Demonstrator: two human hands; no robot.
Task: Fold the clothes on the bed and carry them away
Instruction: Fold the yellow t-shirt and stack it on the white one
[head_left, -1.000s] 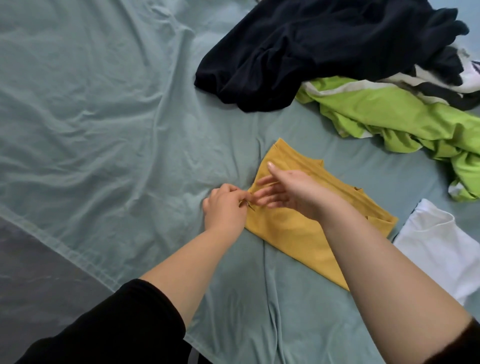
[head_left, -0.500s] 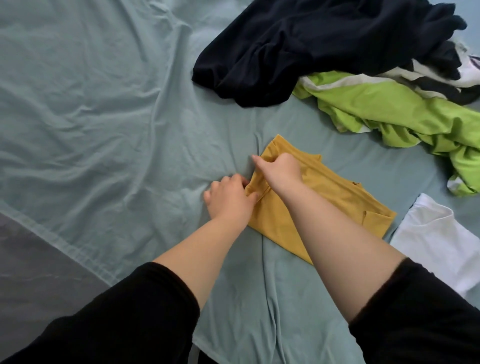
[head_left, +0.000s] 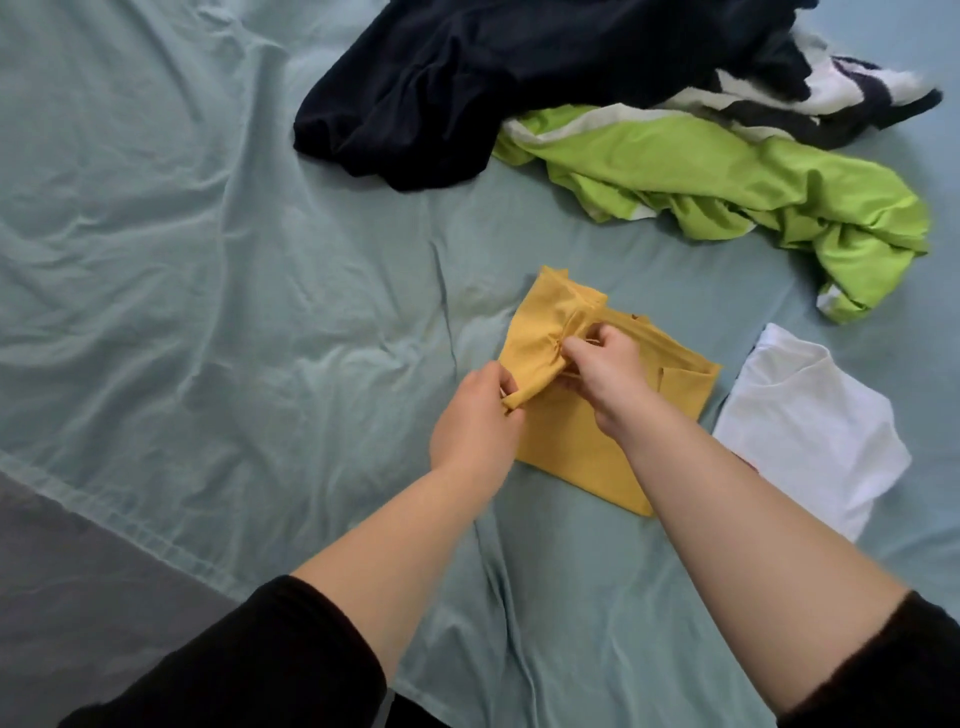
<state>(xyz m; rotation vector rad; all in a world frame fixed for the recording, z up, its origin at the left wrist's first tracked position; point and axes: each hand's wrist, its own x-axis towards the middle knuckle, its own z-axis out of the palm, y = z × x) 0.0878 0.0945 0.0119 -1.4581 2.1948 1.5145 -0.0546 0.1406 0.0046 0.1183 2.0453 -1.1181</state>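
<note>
- Mustard-yellow garment, partly folded, lying on the bed a little right of centre in the head view, flat over the pale blue-green sheet.
- Left edge of it gathered up off the sheet into a bunched ridge between both hands.
- Left hand: closed, pinching the near end of that bunched edge between thumb and fingers, back of the hand upward.
- Right hand: closed as well, gripping the yellow cloth at the far end of the ridge, knuckles up, wrist crossing over the flat part of the garment.
- Both forearms bare, black sleeves pushed up near the elbows at the lower edge.
- White garment, folded into a rough rectangle, just beside the yellow one on its right, apart from it by a narrow strip of sheet.
- Black garment, unfolded and crumpled, at the top of the view, well apart from the hands.
- Lime-green garment with white trim, rumpled, to the right of the black one and touching it.
- Black-and-white piece heaped behind the green, partly under the black; kind of clothing impossible to tell.
- Sheet creased throughout, hem running diagonally at lower left, a grey surface beyond it.
</note>
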